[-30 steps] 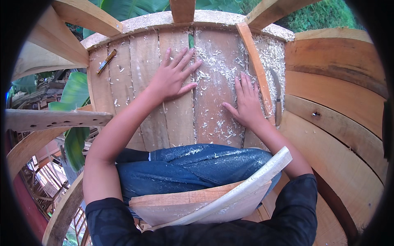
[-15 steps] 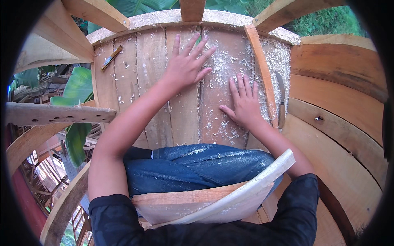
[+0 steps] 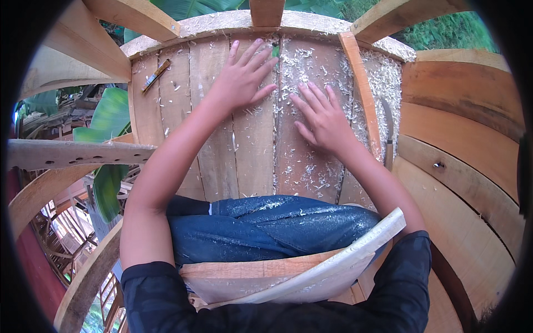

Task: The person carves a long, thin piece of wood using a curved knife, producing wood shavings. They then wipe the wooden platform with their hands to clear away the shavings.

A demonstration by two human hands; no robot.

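Note:
My left hand (image 3: 243, 75) lies with spread fingers on the plank floor (image 3: 208, 133), near its far edge. Nothing is in it. A little to the right and nearer, my right hand (image 3: 322, 119) rests open on a reddish plank (image 3: 294, 158), its fingers pointing far left among loose wood shavings (image 3: 302, 64). A narrow wooden strip (image 3: 361, 91) lies right of that hand. Beyond the strip is a curved blade with a wooden handle (image 3: 388, 150), on a thick layer of shavings.
A small yellow-brown packet (image 3: 156, 76) lies at the far left. Curved wooden ribs (image 3: 133, 19) and side planks (image 3: 455, 83) surround the floor. A board (image 3: 239, 280) and a pale curved wood piece (image 3: 355, 244) lie across my lap. Green leaves (image 3: 108, 116) hang outside at left.
My right hand has slid left and slightly away from me across the shavings, closer to my left hand. My left hand has shifted a little to the left. The view has moved slightly.

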